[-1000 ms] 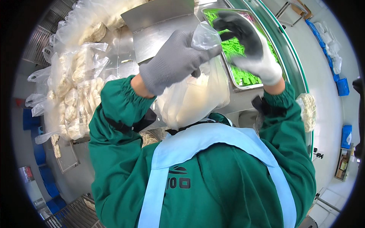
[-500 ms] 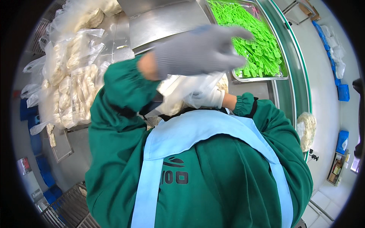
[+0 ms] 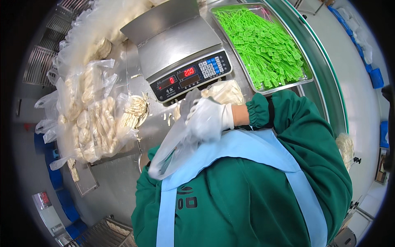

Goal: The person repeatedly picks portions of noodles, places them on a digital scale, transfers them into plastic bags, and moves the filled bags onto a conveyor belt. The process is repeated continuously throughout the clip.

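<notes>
A clear plastic bag [image 3: 225, 93] of pale, noodle-like strips lies against the near edge of the scale. My right hand [image 3: 212, 118], in a white glove, is closed round the bag's gathered neck. Loose plastic trails from it toward the lower left, in front of my apron. Pressed against the right hand's fingers is my left hand [image 3: 191, 101], in a grey glove, closed on the same neck. The plastic and the right hand hide part of it.
A steel scale [image 3: 181, 37] with a lit display stands ahead. Right of it, a metal tray [image 3: 263, 88] holds green plastic tag ties [image 3: 263, 49]. Filled clear bags [image 3: 86, 123] pile up at left, beside a loose bundle of pale strips [image 3: 135, 110].
My left hand has come down from above the tray side to the bag's neck, uncovering the scale's display. The bag's loose end now hangs toward the lower left.
</notes>
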Action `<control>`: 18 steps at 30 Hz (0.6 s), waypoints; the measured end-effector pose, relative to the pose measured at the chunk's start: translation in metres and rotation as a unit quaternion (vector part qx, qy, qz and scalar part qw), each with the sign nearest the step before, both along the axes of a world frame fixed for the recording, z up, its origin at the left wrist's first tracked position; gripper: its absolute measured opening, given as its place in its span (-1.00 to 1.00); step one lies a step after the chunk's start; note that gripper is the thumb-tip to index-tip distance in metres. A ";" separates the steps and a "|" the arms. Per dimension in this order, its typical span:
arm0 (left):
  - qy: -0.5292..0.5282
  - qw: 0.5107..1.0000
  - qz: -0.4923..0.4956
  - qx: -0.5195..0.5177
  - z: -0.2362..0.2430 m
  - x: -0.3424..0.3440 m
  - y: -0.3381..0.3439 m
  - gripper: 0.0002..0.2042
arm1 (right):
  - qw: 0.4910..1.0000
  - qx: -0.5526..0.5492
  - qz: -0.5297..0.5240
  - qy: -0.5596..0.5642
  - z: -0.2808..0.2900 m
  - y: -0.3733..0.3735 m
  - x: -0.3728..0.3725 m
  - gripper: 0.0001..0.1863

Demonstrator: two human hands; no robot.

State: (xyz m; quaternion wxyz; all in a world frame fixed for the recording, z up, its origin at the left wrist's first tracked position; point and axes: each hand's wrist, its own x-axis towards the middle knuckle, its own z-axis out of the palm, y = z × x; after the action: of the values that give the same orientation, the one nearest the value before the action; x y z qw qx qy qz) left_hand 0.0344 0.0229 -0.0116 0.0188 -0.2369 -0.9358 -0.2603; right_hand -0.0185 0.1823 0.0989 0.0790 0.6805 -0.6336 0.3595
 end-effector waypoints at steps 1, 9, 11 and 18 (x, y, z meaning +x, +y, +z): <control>0.002 1.000 -0.004 0.004 0.001 -0.003 0.003 -0.45 | 0.996 -0.079 0.027 -0.016 0.007 -0.001 0.002 -0.82; 0.005 0.998 -0.035 0.045 -0.002 -0.021 0.032 -0.53 | 0.998 0.033 -0.040 0.031 0.041 0.005 0.023 -0.75; -0.011 0.996 -0.035 0.079 -0.003 -0.016 0.020 -0.54 | 0.999 -0.033 0.013 0.003 0.037 0.010 0.015 -0.76; -0.129 0.945 0.021 0.299 -0.001 0.009 -0.035 -0.61 | 0.985 0.080 -0.121 -0.089 -0.003 0.068 -0.022 -0.41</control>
State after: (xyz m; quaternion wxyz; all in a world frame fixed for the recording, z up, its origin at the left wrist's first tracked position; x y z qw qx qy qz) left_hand 0.0431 -0.0122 -0.0127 -0.0271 -0.1655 -0.8141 -0.5560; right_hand -0.0409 0.2504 0.0961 0.0101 0.5681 -0.7426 0.3546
